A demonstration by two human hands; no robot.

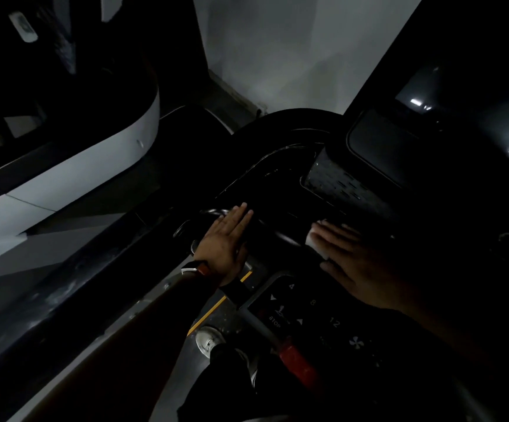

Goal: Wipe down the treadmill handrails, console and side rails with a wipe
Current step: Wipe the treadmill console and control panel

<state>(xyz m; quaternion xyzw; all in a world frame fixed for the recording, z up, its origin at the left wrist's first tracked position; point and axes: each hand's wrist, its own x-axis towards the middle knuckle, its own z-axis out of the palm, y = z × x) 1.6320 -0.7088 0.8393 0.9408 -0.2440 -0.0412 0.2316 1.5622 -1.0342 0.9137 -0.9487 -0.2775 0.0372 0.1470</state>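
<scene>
The scene is very dark. My left hand (227, 242) lies flat with straight fingers on the black treadmill console (277, 190), near its left edge. My right hand (353, 263) lies flat to the right, fingers straight, pressing a white wipe (314, 240) against the console surface; only the wipe's left edge shows under my fingers. A button panel (308, 312) with numbers and a STOP label sits just below my right hand. The dark screen (381, 144) is at the upper right, above a perforated panel (335, 181).
A red-tipped bar (293, 357) lies across the lower console. My white shoe (209, 339) stands on the deck beside a yellow stripe (216, 306). A neighbouring machine with a white curved shell (88, 166) stands to the left. A pale wall (293, 50) is ahead.
</scene>
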